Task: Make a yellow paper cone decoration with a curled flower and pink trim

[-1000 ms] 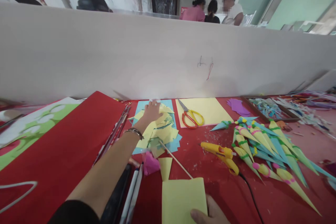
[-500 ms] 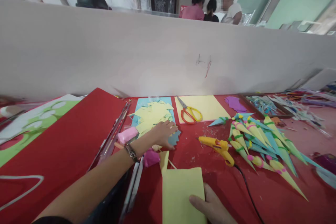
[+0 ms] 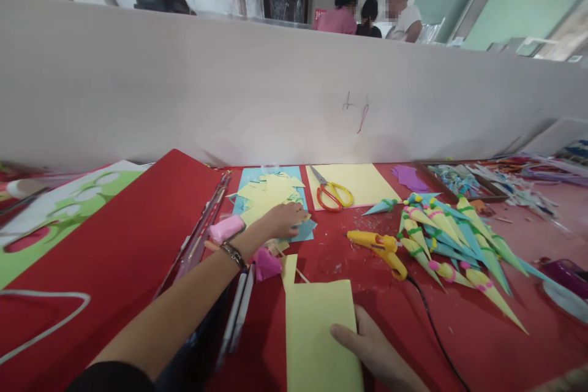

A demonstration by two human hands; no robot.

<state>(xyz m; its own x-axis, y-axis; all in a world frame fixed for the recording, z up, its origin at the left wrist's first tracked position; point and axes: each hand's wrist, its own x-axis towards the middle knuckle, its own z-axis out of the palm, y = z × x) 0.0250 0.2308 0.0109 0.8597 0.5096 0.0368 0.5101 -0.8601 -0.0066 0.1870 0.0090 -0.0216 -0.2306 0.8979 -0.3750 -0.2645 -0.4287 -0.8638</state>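
My left hand [image 3: 290, 220] reaches over a heap of cut yellow paper pieces [image 3: 266, 192] lying on light blue paper [image 3: 235, 201]. Its fingers are curled together at the heap's right edge; what they hold, if anything, is hidden. At the bottom centre, my right hand [image 3: 362, 338] grips a pale yellow sheet of paper [image 3: 316, 324], thumb on top and fingers behind. A narrow yellow paper strip [image 3: 288, 271] shows above the sheet's upper left corner. Bright pink wrapped lumps, one magenta [image 3: 267, 264] and one lighter [image 3: 226, 228], lie beside my left wrist.
Red-and-yellow-handled scissors [image 3: 331, 191] rest on a yellow sheet [image 3: 367, 174]. A yellow glue gun [image 3: 379, 250] with a black cord lies right of centre, beside piled paper cones [image 3: 452, 233]. White-barrelled pens [image 3: 239, 312] and a large red sheet [image 3: 138, 220] are at left. A white partition [image 3: 257, 92] stands behind.
My left hand has shifted slightly up, and its spread fingers have drawn in over the heap. My right hand still holds the yellow sheet. The view has tilted a little.
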